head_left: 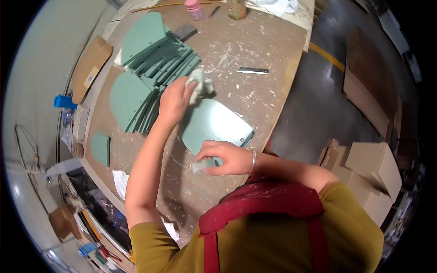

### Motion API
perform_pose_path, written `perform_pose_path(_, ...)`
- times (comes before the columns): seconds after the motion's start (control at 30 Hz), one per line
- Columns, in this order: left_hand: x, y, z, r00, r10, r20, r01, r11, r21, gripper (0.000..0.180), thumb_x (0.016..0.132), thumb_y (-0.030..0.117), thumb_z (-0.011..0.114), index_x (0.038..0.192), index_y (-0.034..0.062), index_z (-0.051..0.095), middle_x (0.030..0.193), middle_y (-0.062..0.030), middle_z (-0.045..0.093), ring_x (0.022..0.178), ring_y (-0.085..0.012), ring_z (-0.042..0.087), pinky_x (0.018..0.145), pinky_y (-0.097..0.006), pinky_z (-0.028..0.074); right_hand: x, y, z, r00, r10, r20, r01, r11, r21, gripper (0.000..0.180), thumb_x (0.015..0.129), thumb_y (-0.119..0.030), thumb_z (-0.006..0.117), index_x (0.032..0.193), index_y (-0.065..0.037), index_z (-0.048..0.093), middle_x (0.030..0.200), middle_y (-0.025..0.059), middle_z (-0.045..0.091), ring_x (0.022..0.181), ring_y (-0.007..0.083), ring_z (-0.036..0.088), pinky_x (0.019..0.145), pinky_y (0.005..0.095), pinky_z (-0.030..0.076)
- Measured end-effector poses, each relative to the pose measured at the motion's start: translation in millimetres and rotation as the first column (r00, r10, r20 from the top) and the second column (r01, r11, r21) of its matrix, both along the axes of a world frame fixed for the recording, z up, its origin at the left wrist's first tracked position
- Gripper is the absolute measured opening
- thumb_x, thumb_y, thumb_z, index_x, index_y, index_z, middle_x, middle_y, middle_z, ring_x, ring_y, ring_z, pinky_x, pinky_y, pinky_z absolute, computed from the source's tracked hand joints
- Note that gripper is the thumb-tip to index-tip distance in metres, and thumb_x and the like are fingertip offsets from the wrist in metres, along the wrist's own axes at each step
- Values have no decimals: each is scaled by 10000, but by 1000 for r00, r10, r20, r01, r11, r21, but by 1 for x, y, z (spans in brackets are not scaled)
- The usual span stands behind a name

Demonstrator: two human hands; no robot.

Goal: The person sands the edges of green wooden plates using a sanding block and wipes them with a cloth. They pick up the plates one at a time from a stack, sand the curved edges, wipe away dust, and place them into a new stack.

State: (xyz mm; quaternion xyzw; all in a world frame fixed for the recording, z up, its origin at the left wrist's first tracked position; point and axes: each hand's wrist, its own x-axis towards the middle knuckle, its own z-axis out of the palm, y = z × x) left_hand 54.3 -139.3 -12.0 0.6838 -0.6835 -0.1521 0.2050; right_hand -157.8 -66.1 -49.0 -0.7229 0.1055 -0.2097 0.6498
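Observation:
My left hand [175, 100] is closed on a crumpled white rag [200, 86], beside the stacks of green panels. A single pale-green panel [214, 122] with one rounded end lies flat on the worktable [268, 50], its surface shining in the light. At the panel's near edge, my right hand [225, 157] grips a small pale grey-green block [204, 165] between thumb and fingers. What the block is made of does not show clearly. Several more green panels [132, 95] lean in two overlapping rows at the left, screw holes along their edges.
A dark grey block [185, 32] lies behind the panels. A cutter knife [252, 70] is at right, with a pink bottle [194, 9] and a glass jar [236, 9] at the far edge. One small green piece [100, 149] sits left. Cardboard boxes [368, 168] stand right of the table.

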Motion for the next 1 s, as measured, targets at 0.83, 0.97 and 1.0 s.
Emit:
perform_pose_path(0.83, -111, 12, -21, 541, -841, 15, 806, 524, 275, 289, 895, 407, 664, 1037, 155, 673, 1035, -50, 625, 1012, -282, 583, 832, -454, 442, 2, 21, -8, 994, -97, -44, 93, 992, -84, 425, 842, -273, 711, 1186, -32, 644, 1155, 187, 640, 1114, 345, 602, 1006, 425, 449)
perform_pose_path(0.97, -105, 1, -33, 708, -706, 20, 704, 707, 67, 286, 921, 370, 643, 941, 86, 668, 888, -134, 657, 878, -381, 628, 740, -495, 488, 2, 11, -10, 990, -126, -60, 118, 986, -118, 426, 848, -308, 699, 1176, -40, 654, 1173, 180, 640, 1108, 336, 601, 1005, 422, 452)
perform_pose_path(1.0, -108, -1, -32, 755, -655, 19, 652, 754, 74, 327, 921, 395, 636, 916, 69, 665, 867, -148, 670, 860, -390, 639, 740, -502, 491, 1, 10, -10, 990, -123, -66, 113, 985, -129, 425, 847, -261, 712, 1204, -40, 647, 1187, 173, 638, 1135, 335, 599, 1013, 418, 454)
